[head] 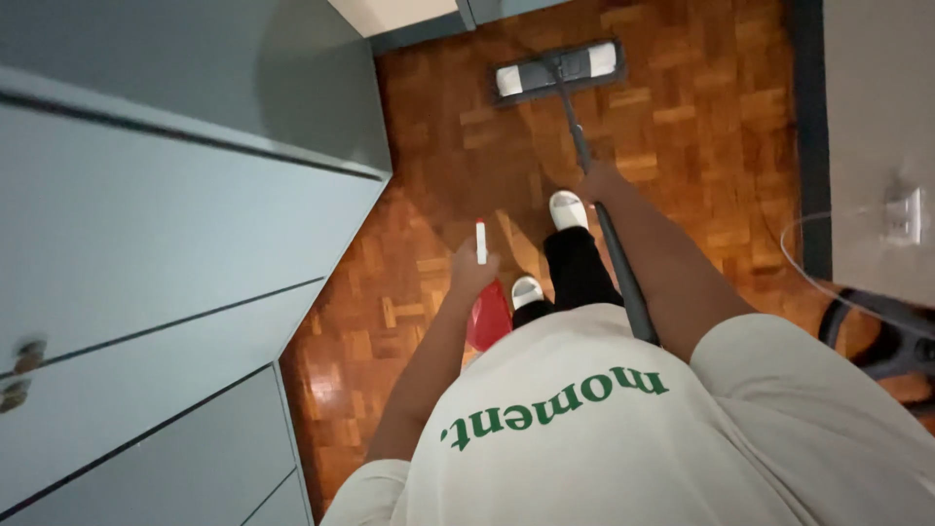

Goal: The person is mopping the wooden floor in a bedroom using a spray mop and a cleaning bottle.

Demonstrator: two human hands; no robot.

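Observation:
My right hand [596, 181] grips the dark pole of a flat mop [614, 263]. The pole runs forward to the mop's grey and white head [557, 72], which lies flat on the wooden parquet floor [682, 117] ahead of my feet. My left hand [473, 271] holds a red spray bottle [488, 314] with a white top [481, 242], hanging down beside my left leg. My white slippers [568, 208] and black trousers show between the two arms.
Grey-green cabinets with drawers [146, 253] fill the left side and narrow the floor. A dark skirting strip and a wall with a white socket [904, 216] stand on the right. A thin cable loop [808, 263] and a dark chair base [886, 341] sit at lower right.

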